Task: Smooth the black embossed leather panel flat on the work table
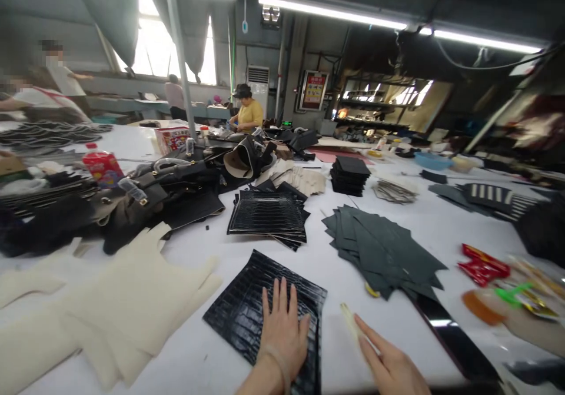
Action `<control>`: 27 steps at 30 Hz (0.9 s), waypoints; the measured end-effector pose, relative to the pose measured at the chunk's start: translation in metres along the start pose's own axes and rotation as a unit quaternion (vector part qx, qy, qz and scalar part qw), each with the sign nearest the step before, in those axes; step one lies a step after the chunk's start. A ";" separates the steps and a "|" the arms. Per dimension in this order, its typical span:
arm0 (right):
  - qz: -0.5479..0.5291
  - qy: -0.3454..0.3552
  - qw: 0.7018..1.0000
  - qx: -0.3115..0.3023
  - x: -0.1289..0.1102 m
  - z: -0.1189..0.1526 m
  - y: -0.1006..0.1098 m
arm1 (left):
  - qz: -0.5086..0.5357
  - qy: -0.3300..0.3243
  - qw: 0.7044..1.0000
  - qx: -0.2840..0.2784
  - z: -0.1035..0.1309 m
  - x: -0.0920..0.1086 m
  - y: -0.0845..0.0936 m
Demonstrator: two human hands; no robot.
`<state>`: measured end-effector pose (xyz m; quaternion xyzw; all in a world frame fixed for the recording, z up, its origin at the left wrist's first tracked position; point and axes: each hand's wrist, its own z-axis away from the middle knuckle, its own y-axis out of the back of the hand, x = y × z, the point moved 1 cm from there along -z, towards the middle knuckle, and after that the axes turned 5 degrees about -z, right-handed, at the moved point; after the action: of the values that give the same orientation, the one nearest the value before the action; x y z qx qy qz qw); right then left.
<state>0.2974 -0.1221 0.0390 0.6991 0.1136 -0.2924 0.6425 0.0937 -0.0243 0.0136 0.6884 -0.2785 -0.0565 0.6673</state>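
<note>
Pressing your spread left hand [285, 336], palm down and grasping nothing, evenly over the black embossed sheet [233, 312] should limit creep on the white worktop [189, 354]. Pinch the pale, slim strip [350, 318] lightly in your right hand [392, 357], just beside the sheet; strip material unclear. Farther off, leave the dark green pieces [384, 248] and stacked embossed panels [267, 212] undisturbed.

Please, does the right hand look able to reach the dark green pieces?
Probably yes: the right hand is just this side of the dark green pieces, with only bare tabletop between.
</note>
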 end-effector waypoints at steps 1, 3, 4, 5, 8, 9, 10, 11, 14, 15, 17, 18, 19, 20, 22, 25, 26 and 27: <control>-0.010 -0.022 1.000 -0.015 -0.008 -0.003 0.002 | -0.003 -0.010 1.000 0.004 0.000 -0.001 0.006; -0.002 -0.041 0.999 -0.016 -0.026 -0.008 -0.002 | -0.012 -0.100 0.995 0.000 0.006 -0.008 0.020; 0.012 -0.040 0.999 -0.016 -0.035 -0.009 -0.007 | -0.022 -0.166 0.986 -0.006 0.011 -0.014 0.027; 0.032 -0.038 0.999 -0.017 -0.042 -0.009 -0.014 | -0.035 -0.234 0.971 -0.014 0.016 -0.020 0.031; 0.116 -0.044 0.992 -0.016 -0.054 -0.004 -0.035 | -0.081 -0.351 0.933 -0.005 0.030 -0.040 0.031; 0.140 -0.050 0.989 -0.014 -0.057 -0.002 -0.039 | -0.095 -0.363 0.927 0.008 0.033 -0.044 0.028; 0.157 -0.055 0.986 -0.011 -0.059 -0.001 -0.042 | -0.106 -0.367 0.924 0.019 0.034 -0.047 0.024; 0.165 -0.058 0.985 -0.009 -0.061 0.000 -0.043 | -0.114 -0.363 0.924 0.027 0.034 -0.048 0.020; 0.159 -0.063 0.985 0.003 -0.065 -0.005 -0.039 | -0.108 -0.354 0.929 0.010 0.030 -0.045 0.010; 0.156 -0.064 0.986 0.009 -0.067 -0.008 -0.038 | -0.099 -0.344 0.934 -0.003 0.028 -0.043 0.007; 0.160 -0.066 0.985 0.021 -0.068 -0.014 -0.035 | -0.078 -0.307 0.948 -0.028 0.024 -0.038 0.004; 0.165 -0.065 0.984 0.027 -0.068 -0.017 -0.035 | -0.067 -0.282 0.956 -0.038 0.021 -0.035 0.002; 0.171 -0.065 0.983 0.030 -0.068 -0.018 -0.035 | -0.057 -0.258 0.963 -0.046 0.019 -0.033 0.000; 0.177 -0.064 0.982 0.032 -0.067 -0.018 -0.037 | -0.047 -0.238 0.969 -0.053 0.018 -0.030 -0.001; 0.187 -0.061 0.980 0.034 -0.066 -0.016 -0.040 | -0.032 -0.213 0.974 -0.063 0.016 -0.027 -0.002; 0.190 -0.047 0.979 0.051 -0.064 -0.006 -0.045 | -0.016 -0.203 0.976 -0.076 0.016 -0.026 0.000; 0.188 -0.042 0.979 0.059 -0.064 -0.003 -0.046 | -0.011 -0.203 0.976 -0.080 0.017 -0.026 0.001; 0.188 -0.036 0.980 0.064 -0.064 0.001 -0.048 | -0.007 -0.203 0.976 -0.084 0.017 -0.026 0.002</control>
<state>0.2197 -0.1018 0.0347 0.7369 -0.0615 -0.1980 0.6434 0.0636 -0.0270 0.0060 0.6064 -0.3973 -0.2229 0.6517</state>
